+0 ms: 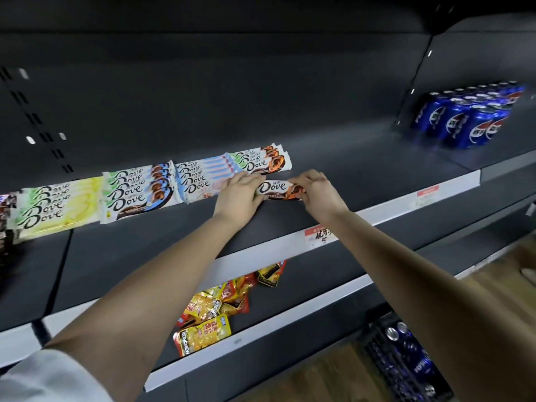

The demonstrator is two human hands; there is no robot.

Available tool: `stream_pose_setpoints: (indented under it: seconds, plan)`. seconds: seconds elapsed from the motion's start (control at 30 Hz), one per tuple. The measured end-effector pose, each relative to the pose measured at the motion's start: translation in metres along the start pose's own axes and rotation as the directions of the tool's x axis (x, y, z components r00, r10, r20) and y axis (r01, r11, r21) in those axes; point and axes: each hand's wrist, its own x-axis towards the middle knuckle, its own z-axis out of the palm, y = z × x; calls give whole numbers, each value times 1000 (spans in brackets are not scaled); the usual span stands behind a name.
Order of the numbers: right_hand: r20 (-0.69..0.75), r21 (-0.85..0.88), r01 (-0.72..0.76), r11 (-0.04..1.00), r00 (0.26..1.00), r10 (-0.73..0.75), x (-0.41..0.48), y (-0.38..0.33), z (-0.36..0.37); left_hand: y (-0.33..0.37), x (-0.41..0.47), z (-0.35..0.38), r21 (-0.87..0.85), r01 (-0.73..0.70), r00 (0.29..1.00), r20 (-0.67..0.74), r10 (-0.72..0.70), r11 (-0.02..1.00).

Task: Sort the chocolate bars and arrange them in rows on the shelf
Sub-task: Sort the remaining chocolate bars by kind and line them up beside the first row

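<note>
**Both hands on one Dove bar at mid-shelf**

An orange-ended Dove bar (pixel 275 188) lies at the centre of the frame on the dark shelf (pixel 362 175), just in front of a row of matching orange Dove bars (pixel 262 161); the left hand (pixel 237 195) holds its left end, fingers laid over the wrapper and thumb at the lower edge, and also overlaps the neighbouring row of pale-blue Dove bars (pixel 200 177); the right hand (pixel 314 190) pinches its right end with curled fingers; further left along the shelf lie a row of blue-and-brown Dove bars (pixel 139 188) and a row of yellow Dove bars (pixel 55 207); blue Pepsi cans (pixel 470 114) stand at upper right; snack packets (pixel 217 307) lie on the lower shelf (pixel 304 285) at bottom centre; a dark crate of cans (pixel 406 364) sits at lower right.
</note>
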Motion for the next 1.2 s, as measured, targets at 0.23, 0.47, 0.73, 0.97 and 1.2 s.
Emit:
stream_pose_setpoints:
  seconds: [0.23,0.47,0.73,0.97,1.2]
  plan:
    - [-25,23,23,999,999,-23,22,15,5,3,15,12,95,101,993,-66,-95,990]
    - [-53,40,35,999,998,-33,44,24,15,-2,18,19,88,327,941,-126,-315,941]
    - [-49,92,67,994,997,-63,66,26,29,-2,20,22,119,412,911,-79,-405,903]
    - [-84,153,104,983,992,-92,78,24,45,-4,20,23,103,390,920,-96,-381,915]
    - [-55,139,96,986,995,-89,84,18,49,-3,20,22,72,364,928,-108,-355,929]
